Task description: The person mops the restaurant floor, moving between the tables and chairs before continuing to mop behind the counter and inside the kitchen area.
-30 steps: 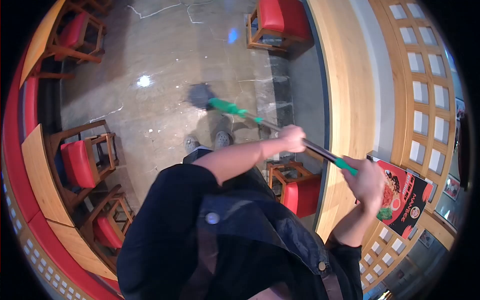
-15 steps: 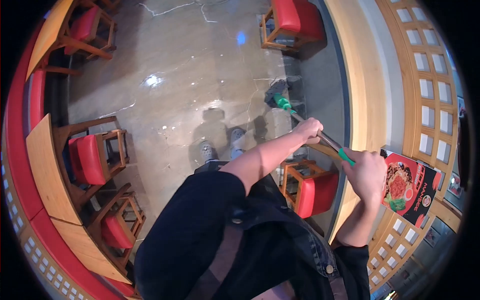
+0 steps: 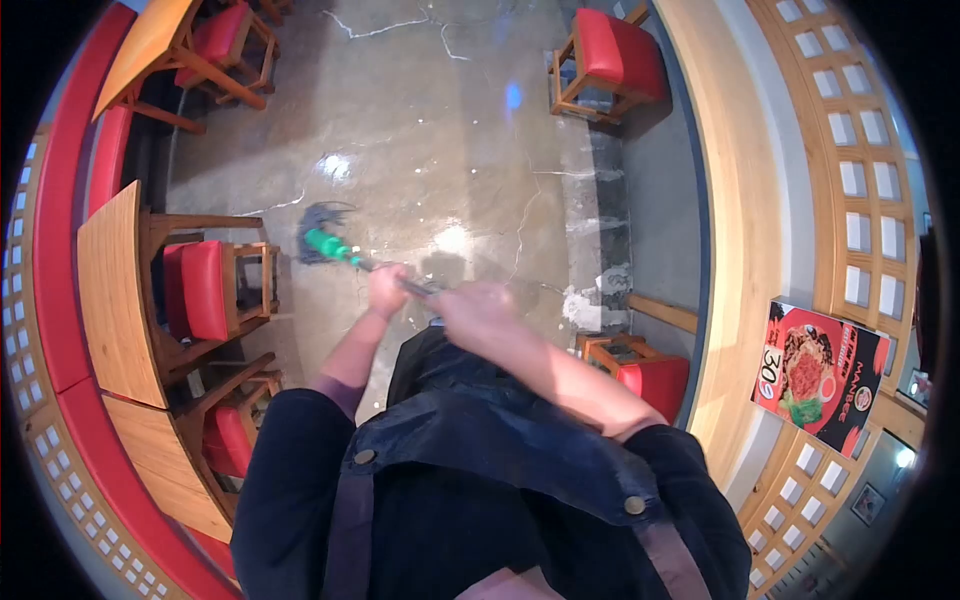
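A mop [image 3: 322, 243] with a green socket and dark strands rests on the floor at the left of the aisle. My left hand [image 3: 388, 290] is wrapped round its handle just above the green socket. Higher on the same handle, close in front of my apron, my right hand [image 3: 476, 312] is closed too, slightly smeared by motion. A short length of the handle shows between the two hands. The handle's upper end is hidden behind my right hand and forearm.
Along the left stand wooden tables [image 3: 122, 300] with red-seated chairs [image 3: 200, 290]. A long wooden counter [image 3: 745, 200] runs down the right, with a red stool [image 3: 615, 55] ahead and another red stool [image 3: 650, 385] beside me. A food poster [image 3: 815, 375] hangs beyond the counter.
The mop head has swept from the right, by the counter, across the floor to the left near the chairs. Both hands have swung left with the handle.
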### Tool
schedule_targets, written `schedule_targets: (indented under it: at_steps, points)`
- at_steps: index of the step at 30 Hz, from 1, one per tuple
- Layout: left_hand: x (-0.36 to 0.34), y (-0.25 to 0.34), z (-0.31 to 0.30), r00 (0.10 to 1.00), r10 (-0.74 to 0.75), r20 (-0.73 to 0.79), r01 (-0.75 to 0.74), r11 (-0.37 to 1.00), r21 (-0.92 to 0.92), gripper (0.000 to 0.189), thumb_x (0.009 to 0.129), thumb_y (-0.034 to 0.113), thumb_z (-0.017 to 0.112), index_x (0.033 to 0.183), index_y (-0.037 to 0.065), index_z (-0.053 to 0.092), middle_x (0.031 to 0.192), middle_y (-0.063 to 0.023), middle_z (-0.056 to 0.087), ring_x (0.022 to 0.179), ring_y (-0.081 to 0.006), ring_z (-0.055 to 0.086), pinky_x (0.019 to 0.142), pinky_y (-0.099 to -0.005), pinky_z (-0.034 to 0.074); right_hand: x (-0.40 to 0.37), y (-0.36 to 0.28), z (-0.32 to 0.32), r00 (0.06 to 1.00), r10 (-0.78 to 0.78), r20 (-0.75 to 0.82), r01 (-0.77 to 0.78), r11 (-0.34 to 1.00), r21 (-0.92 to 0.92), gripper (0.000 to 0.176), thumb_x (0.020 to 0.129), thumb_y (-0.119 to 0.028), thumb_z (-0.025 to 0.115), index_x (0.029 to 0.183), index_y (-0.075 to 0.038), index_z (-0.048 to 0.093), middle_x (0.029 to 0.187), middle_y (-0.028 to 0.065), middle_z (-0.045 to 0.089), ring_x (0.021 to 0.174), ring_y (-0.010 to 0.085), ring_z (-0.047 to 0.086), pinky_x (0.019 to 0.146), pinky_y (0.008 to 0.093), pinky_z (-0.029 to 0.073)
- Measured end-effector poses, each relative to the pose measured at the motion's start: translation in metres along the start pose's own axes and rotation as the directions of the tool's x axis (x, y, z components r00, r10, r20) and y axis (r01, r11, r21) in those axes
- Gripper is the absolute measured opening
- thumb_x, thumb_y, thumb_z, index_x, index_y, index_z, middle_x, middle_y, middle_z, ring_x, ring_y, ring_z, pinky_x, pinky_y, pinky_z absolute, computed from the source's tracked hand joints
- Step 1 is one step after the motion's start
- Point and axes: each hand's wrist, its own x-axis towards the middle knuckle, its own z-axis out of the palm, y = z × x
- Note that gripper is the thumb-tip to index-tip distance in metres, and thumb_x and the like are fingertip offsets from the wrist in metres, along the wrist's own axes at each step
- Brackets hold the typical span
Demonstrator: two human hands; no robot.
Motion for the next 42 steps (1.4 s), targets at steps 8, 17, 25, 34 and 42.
schedule_targets:
  at_steps: [8,17,25,34,42]
  points:
    - [0.048,0.134,0.052,0.651,-0.364,0.667,-0.021,0.869,0.494,0.028,0.065,0.028,0.068,0.088,0.013,0.065,0.093,-0.0088,0.062,0.089,-0.0253,0.059,0.079,-0.0377,0.047,-0.072,0.115,0.022,0.878,0.398,0.264,-0.43,0.9,0.073,0.032,0.083,-0.042,0.043,0.113,-0.037,0.053,0.089,0.0049,0.063,0.086,0.0214,0.06,0.076,0.0374,0.046]
    - [0.018,0.473,0.192,0.53,0.664,0.528,-0.388,0.743,-0.545,0.011,0.057,0.015,0.057,0.06,0.006,0.063,0.061,-0.0142,0.059,0.066,-0.0312,0.061,0.061,-0.0398,0.05,-0.328,0.127,-0.137,0.532,0.832,-0.157,-0.846,0.512,-0.148,0.024,0.065,-0.022,0.069,0.089,-0.023,0.069,0.074,0.0109,0.063,0.064,0.0278,0.06,0.062,0.0363,0.047]
    - [0.049,0.437,0.273,0.518,0.761,0.39,-0.548,0.646,-0.532,0.017,0.054,0.024,0.062,0.055,0.009,0.056,0.063,-0.0123,0.059,0.067,-0.0325,0.059,0.061,-0.0412,0.049,-0.263,0.133,-0.061,0.488,0.864,-0.123,-0.84,0.427,-0.336,0.02,0.07,-0.024,0.061,0.089,-0.016,0.062,0.068,0.0151,0.06,0.067,0.0317,0.06,0.062,0.0418,0.049]
    - [-0.007,0.354,0.093,0.743,0.561,0.365,-0.31,0.771,-0.556,0.017,0.048,0.017,0.059,0.061,0.006,0.06,0.063,-0.0165,0.058,0.068,-0.0363,0.057,0.064,-0.0437,0.047,-0.257,0.023,-0.142,0.786,0.618,0.024,-0.609,0.779,-0.152,0.027,0.068,-0.019,0.065,0.095,-0.017,0.065,0.061,0.0141,0.058,0.058,0.0322,0.056,0.058,0.0403,0.045]
    - [-0.09,0.094,0.011,0.916,0.1,0.389,-0.033,0.984,-0.176,0.019,0.052,0.026,0.067,0.058,0.013,0.054,0.056,-0.0084,0.053,0.058,-0.0276,0.056,0.054,-0.04,0.044,-0.128,-0.035,-0.039,0.987,0.053,0.153,-0.052,0.999,-0.013,0.031,0.077,-0.02,0.054,0.107,-0.015,0.058,0.072,0.0151,0.06,0.071,0.0321,0.059,0.068,0.0421,0.046]
